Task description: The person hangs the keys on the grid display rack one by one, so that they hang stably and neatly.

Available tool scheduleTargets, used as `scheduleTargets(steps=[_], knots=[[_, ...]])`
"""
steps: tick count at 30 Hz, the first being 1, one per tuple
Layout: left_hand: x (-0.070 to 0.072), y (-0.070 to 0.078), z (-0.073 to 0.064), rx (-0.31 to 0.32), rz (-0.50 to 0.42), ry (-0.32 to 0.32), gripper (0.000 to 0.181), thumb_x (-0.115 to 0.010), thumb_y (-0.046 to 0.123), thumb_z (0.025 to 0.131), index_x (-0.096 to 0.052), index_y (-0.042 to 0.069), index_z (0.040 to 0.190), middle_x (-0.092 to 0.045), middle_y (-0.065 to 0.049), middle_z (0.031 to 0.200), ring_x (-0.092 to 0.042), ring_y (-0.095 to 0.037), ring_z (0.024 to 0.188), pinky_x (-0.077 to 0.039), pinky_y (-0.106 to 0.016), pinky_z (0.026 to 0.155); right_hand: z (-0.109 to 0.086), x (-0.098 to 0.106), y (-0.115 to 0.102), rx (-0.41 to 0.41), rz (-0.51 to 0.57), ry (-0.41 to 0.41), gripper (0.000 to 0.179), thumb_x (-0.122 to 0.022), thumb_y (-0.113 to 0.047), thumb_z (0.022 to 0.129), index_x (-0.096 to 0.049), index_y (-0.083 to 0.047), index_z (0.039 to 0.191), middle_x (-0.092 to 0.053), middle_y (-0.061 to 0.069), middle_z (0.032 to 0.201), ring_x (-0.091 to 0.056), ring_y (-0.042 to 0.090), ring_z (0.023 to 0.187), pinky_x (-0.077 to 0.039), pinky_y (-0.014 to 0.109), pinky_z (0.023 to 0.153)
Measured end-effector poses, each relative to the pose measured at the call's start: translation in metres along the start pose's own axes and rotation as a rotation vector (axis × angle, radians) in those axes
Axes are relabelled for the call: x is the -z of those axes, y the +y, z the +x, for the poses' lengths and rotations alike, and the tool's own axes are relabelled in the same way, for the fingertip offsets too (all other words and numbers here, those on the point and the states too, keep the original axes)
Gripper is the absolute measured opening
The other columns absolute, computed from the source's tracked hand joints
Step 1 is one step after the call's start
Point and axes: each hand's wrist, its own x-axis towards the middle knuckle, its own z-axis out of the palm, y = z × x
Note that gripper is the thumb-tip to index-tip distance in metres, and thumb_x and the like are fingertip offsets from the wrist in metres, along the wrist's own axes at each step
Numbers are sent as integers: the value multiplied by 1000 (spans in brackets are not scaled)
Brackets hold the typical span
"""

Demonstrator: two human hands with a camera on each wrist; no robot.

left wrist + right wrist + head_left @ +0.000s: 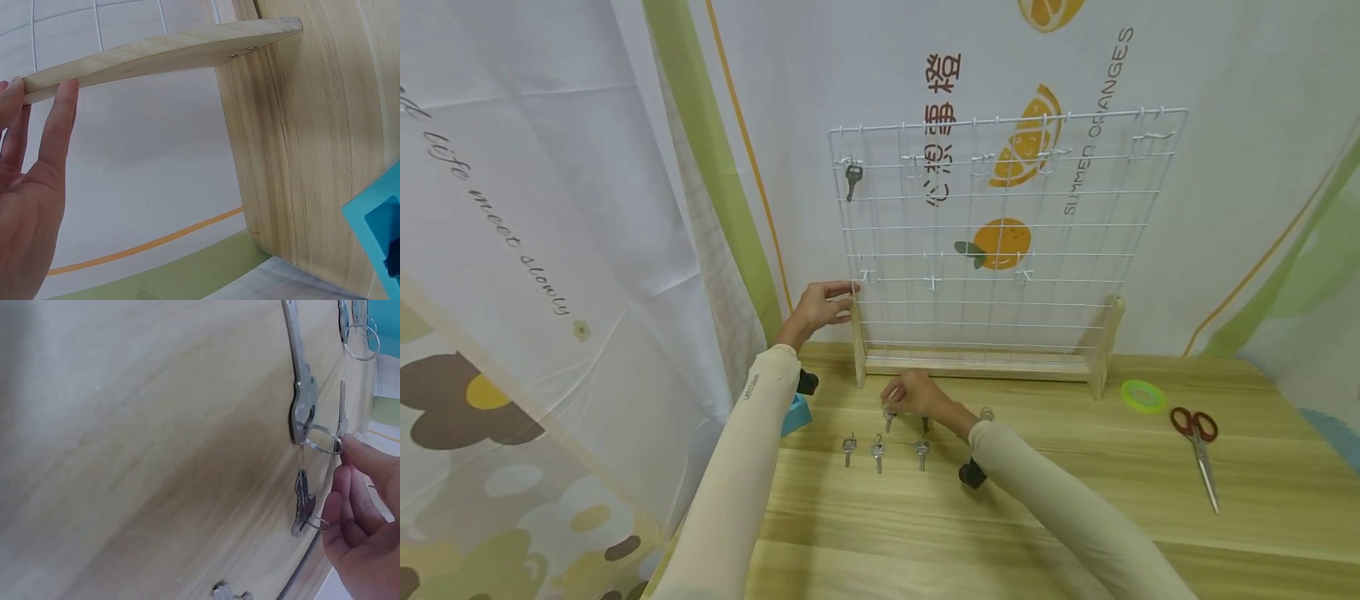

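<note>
In the head view, my right hand [917, 393] is low over the table, pinching a key [888, 419] near its ring; the right wrist view shows this key [342, 412] at the thumb tip. Several metal keys with rings lie nearby, including a key [849, 451], a second key [878, 455] and a third key [922, 452]. Further left, my left hand [822, 307] holds the wooden upright [156, 53] of a white wire rack [1000, 225] by its upper end, thumb and fingers about its edge. One key [853, 180] hangs at the rack's upper left.
White hooks, such as a lower hook [932, 283], hang on the grid. A blue box [796, 417] stands beside the left forearm. On the right lie a green-yellow ring-shaped item [1143, 397] and red-handled scissors [1201, 454]. A printed curtain [790, 75] hangs behind.
</note>
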Motion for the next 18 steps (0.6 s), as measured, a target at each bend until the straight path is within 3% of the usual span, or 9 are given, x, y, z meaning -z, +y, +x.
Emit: scheduleTargets(steps=[7, 10, 11, 14, 17, 18], knots=[[-2, 2, 0, -2, -8, -8, 37, -61, 3, 105, -64, 4, 142, -55, -14, 152, -60, -32, 131, -61, -39, 98, -6, 5, 1, 57, 18, 32, 15, -81, -1, 89, -79, 0, 104, -78, 13, 96, -77, 22, 84, -63, 21, 71], [-2, 2, 0, -1, -4, -10, 37, -61, 3, 105, -64, 3, 142, -55, -15, 152, -59, -32, 132, -60, -40, 98, -8, 10, 3, 87, 39, 46, 15, -80, -2, 91, -79, 0, 105, -79, 12, 94, -77, 21, 83, -66, 31, 74], [-2, 3, -1, -1, -1, -9, 37, -61, 3, 105, -64, 3, 142, -54, -15, 153, -59, -32, 132, -60, -40, 98, -9, 12, 3, 97, 41, 49, 15, -80, -3, 91, -79, 0, 106, -79, 12, 92, -77, 22, 83, -65, 39, 85], [-1, 2, -1, -5, 1, -6, 37, -61, 3, 105, -64, 3, 142, -54, -15, 153, -59, -33, 132, -61, -39, 98, -9, 19, 3, 94, 38, 64, 16, -81, -6, 91, -80, -1, 106, -80, 10, 90, -78, 19, 81, -65, 45, 87], [-1, 1, -1, -13, 2, -7, 37, -61, 2, 105, -63, 2, 142, -54, -16, 153, -59, -34, 131, -60, -39, 98, -9, 26, 4, 81, 50, 83, 18, -83, -9, 90, -80, -2, 106, -80, 9, 91, -78, 18, 80, -65, 35, 85], [-1, 0, -1, -15, 1, -8, 37, -61, 2, 105, -63, 1, 142, -54, -16, 153, -59, -34, 131, -60, -39, 98, -9, 29, 4, 80, 50, 94, 19, -84, -10, 89, -80, -2, 106, -80, 9, 91, -78, 17, 80, -66, 29, 74]])
